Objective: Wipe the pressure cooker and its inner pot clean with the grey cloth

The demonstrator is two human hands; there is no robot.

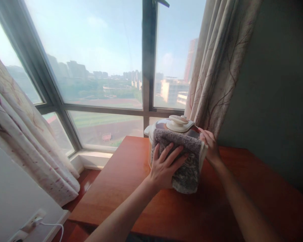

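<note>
Right of centre, our left hand (164,167) spreads over a towel (188,173), likely steadying the appliance (178,125); right hand (210,144), grip unclear

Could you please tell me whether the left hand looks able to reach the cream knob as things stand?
Probably yes: the left hand is spread on the cloth, just below the cream knob, which looks uncovered.

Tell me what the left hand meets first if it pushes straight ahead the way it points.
The gray cloth: the left hand has its spread fingers against it. Behind that, probably the side of the pale appliance, though the cloth hides how close they lie.
</note>
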